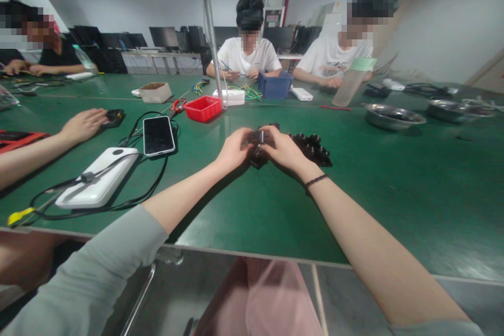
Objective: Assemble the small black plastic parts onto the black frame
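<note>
My left hand (235,149) and my right hand (281,146) meet over the middle of the green table (236,210). Between their curled fingers they hold a small dark part (258,137), its details too small to tell. More dark pieces show just under my fingertips. Beside my right hand, to its right, lies a cluster of black parts (313,148) with shiny round tops. A dark band circles my right wrist.
To the left lie a phone (158,136), a white power bank (98,178) with black cables, and a co-worker's hand on a dark object. Ahead are a red tray (203,109), a metal pole, a blue bin (274,85) and a bottle (352,83). Metal bowls (395,117) stand right.
</note>
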`<state>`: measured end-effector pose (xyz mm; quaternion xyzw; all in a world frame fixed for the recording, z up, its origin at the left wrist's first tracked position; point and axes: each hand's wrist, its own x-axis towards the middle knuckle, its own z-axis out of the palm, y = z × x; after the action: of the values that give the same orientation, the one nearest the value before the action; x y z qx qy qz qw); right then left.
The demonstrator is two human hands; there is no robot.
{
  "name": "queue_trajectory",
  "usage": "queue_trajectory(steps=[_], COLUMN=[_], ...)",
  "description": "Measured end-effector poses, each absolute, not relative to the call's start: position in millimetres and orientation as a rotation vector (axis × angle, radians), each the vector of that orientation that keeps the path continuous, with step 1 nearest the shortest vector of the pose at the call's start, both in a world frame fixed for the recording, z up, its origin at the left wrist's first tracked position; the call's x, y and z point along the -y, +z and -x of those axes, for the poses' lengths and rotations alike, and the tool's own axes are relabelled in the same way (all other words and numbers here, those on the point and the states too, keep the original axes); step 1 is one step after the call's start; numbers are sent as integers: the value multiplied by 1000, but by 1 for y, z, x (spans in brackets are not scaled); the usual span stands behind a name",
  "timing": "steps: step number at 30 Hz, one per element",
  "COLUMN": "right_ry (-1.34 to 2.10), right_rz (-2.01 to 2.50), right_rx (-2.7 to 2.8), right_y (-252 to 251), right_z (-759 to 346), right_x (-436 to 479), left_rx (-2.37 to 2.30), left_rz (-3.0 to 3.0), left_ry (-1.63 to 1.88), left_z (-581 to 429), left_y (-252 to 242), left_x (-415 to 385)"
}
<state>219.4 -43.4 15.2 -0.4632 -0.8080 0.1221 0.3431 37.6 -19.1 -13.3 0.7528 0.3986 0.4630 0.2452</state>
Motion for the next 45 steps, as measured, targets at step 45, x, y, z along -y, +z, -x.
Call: queue_trajectory(steps=[45], right_ry=[323], right_rz=[1214], right_rx=[2121], right_y=[18], right_z=[-219], right_x=[46], left_rx=[-1065], left_rz=[-2091], left_ry=[1229], left_z=[-38], left_y=[-12], left_x=[20])
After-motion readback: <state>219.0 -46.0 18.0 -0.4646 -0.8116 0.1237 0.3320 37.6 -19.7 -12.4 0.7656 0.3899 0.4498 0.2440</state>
